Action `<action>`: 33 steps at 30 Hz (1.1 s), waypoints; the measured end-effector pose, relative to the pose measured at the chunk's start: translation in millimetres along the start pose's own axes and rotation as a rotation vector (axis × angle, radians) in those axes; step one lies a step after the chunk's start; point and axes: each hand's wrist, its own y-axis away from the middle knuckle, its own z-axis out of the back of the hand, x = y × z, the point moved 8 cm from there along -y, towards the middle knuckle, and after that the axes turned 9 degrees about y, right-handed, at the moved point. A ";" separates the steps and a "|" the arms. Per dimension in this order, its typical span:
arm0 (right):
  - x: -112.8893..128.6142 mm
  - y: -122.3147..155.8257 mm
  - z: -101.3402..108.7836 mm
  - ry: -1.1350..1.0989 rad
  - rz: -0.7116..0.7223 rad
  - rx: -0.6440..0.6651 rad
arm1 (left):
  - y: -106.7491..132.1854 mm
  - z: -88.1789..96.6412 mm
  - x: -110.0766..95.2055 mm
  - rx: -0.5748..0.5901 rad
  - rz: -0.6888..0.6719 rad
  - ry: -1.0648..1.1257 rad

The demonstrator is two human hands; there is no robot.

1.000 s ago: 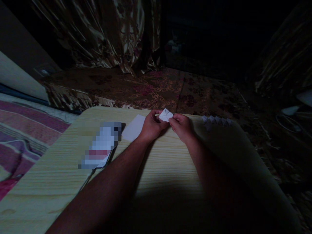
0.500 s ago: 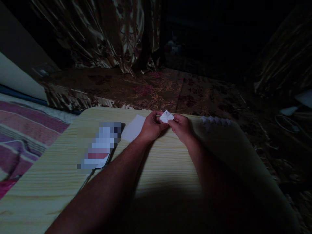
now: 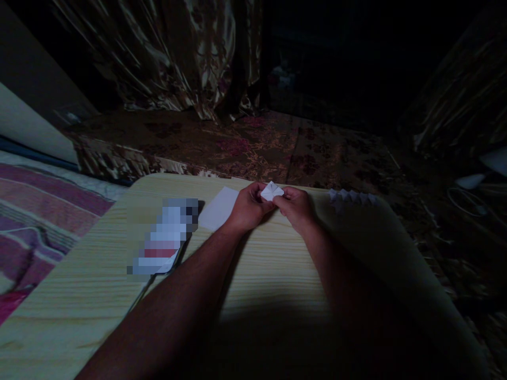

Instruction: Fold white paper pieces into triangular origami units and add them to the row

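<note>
A small white folded paper (image 3: 271, 191) with crease lines is held between both hands, near the far edge of the wooden table (image 3: 277, 274). My left hand (image 3: 251, 205) grips its left side, fingers curled behind it. From the right, my right hand (image 3: 293, 205) pinches the lower right part, the thumb lying on the front. White paper sheets (image 3: 219, 208) lie flat just left of my left hand. To the right of my right hand, several small folded paper pieces (image 3: 351, 197) sit in a row, dim in shadow.
A phone-like device (image 3: 168, 240), blurred by pixelation, lies at the left with a cable running toward me. Beyond the table is a patterned cloth ledge (image 3: 245, 142) under a curtain (image 3: 198, 58). A striped bed cover (image 3: 43, 211) is at the left.
The folded paper looks slightly flatter at its top, tilted a little differently between my fingers. Both hands keep hold of it and stay in nearly the same place.
</note>
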 end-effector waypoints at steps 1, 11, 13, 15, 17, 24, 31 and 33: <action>-0.2 0.2 -0.1 0.004 -0.006 0.000 | 0.3 0.1 -0.5 -0.002 0.002 -0.019; -1.5 -1.1 -1.0 -0.008 0.002 -0.005 | 0.8 -0.9 -0.8 0.021 -0.003 -0.087; -1.5 -1.6 -1.5 -0.018 0.017 -0.001 | 0.6 -1.6 -1.2 0.028 -0.008 -0.093; -0.7 -1.5 -1.4 -0.022 0.030 -0.002 | 0.7 -2.6 -2.0 0.038 -0.016 -0.095; 0.7 -1.1 -0.9 -0.017 0.040 -0.009 | 0.5 -2.8 -2.5 0.041 -0.026 -0.092; -3.0 -1.5 -5.1 -0.099 0.010 0.064 | -1.7 6.0 0.4 -0.040 -0.008 -0.034; -6.6 -2.8 -3.3 -0.090 0.023 0.061 | -2.0 9.1 1.1 -0.086 0.014 -0.035; -6.2 -2.9 -4.3 -0.105 0.031 0.078 | -2.2 9.5 1.8 -0.087 0.017 -0.011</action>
